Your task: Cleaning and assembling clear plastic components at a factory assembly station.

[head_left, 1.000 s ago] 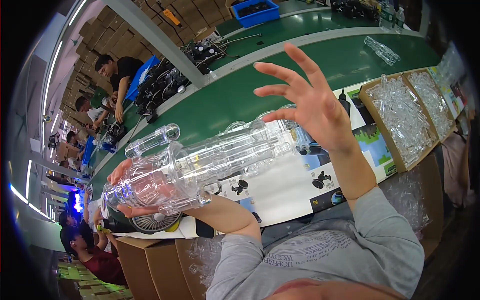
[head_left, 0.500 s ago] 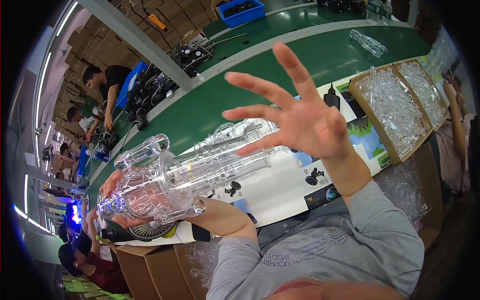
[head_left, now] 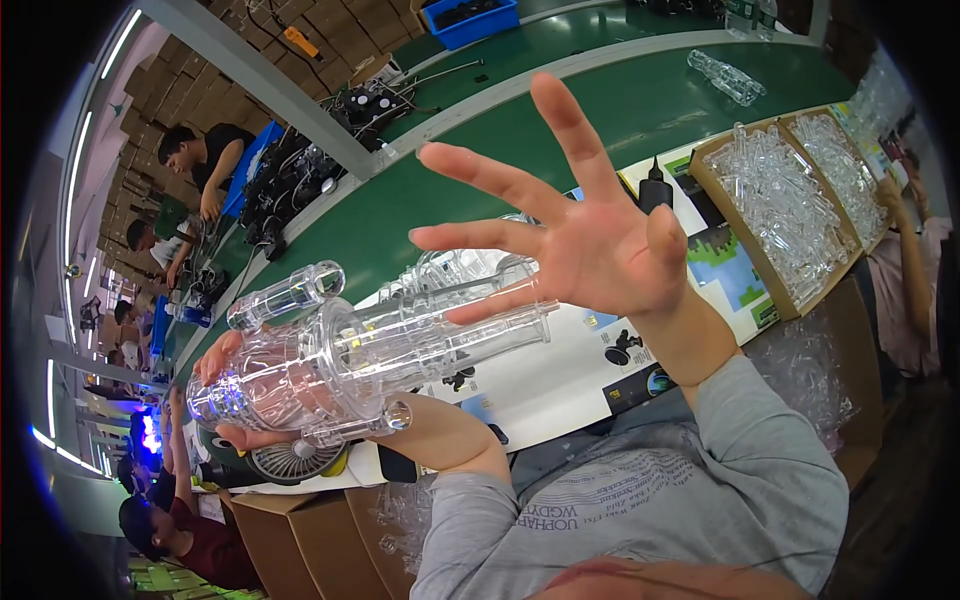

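My left hand (head_left: 222, 368) is wrapped around the wide end of a large clear plastic housing (head_left: 345, 355) made of several tubes and rings, held tilted above the table. Its long tubes point to the right. My right hand (head_left: 610, 250) is raised in front of me, palm showing and fingers spread wide, holding nothing. The lowest fingers overlap the tips of the tubes in the picture; whether they touch, I cannot tell. Behind the tubes lie more clear plastic parts (head_left: 460, 268), partly hidden. A black dropper-tipped bottle (head_left: 655, 187) stands just beyond my right hand.
A cardboard box (head_left: 745, 225) full of clear plastic pieces sits at the right. Printed sheets (head_left: 560, 385) cover the near green table (head_left: 440, 190). A small fan (head_left: 298, 460) lies by my left wrist. A clear part (head_left: 727, 78) rests farther back. Other people work at the left and right.
My right hand has shifted slightly left and up, its fingers still spread. My left hand keeps its hold on the clear housing, which has barely moved.
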Motion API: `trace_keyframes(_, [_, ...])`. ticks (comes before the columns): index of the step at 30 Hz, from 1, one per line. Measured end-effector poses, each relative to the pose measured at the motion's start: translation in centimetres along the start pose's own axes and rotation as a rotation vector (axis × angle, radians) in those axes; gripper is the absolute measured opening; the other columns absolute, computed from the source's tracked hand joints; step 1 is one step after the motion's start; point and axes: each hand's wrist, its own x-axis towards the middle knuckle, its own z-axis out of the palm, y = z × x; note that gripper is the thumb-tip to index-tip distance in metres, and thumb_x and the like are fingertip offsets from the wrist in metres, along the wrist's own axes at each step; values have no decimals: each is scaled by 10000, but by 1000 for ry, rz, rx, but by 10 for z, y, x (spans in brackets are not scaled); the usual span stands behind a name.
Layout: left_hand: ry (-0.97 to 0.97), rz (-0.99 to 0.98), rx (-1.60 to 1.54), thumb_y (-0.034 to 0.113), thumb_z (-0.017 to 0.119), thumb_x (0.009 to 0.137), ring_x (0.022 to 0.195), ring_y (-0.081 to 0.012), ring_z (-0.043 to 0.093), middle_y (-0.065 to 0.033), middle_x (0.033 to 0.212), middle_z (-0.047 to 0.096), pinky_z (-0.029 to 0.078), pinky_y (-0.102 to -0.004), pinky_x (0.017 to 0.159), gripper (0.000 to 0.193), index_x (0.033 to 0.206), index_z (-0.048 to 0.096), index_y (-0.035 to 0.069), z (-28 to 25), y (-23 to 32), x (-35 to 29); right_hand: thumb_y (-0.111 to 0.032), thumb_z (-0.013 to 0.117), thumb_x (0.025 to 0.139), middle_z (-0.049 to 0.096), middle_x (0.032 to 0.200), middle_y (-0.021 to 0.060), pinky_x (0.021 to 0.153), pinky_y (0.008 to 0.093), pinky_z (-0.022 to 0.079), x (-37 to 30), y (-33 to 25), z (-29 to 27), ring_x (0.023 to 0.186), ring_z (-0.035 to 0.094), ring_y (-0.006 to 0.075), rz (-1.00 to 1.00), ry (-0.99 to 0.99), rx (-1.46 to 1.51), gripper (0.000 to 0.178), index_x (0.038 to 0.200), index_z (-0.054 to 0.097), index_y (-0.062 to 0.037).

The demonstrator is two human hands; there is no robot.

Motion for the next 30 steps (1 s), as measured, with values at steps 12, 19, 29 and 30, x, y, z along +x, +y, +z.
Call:
trace_keyframes(12, [103, -102, -385, 278, 661, 745, 971, -207, 530, -101, 989, 504, 456, -391, 872, 493, 1093, 445, 3, -4, 5, 2, -701, 458, 743, -49, 1429, 294, 869, 647, 377, 1, -13, -13, 1269, 183, 522, -1, -132, -246, 948, 1372, -172, -376])
trace_keyframes(19, [76, -171, -513, 279, 651, 705, 995, -202, 500, -89, 997, 498, 372, -371, 945, 470, 1040, 456, 14, -5, 7, 3, -273, 696, 762, 60, 1423, 308, 860, 577, 438, -1, -3, -7, 1240, 307, 477, -48, -40, -200, 1005, 1413, -67, -327])
trace_keyframes(29, [14, -132, -197, 309, 615, 766, 969, -212, 509, -102, 984, 473, 424, -393, 901, 497, 1104, 421, 2, 4, 8, -3, 164, 513, 700, 277, 1397, 215, 792, 336, 542, -4, 3, 1, 1145, 497, 292, -18, 48, -722, 852, 1407, 186, -180])
trace_keyframes(30, [-15, -129, -112, 347, 588, 778, 978, -211, 504, -104, 983, 474, 422, -388, 904, 502, 1102, 424, 0, 6, 7, -2, 168, 512, 714, 284, 1396, 207, 784, 323, 546, -4, 2, 1, 1134, 509, 276, -10, 53, -757, 823, 1403, 204, -160])
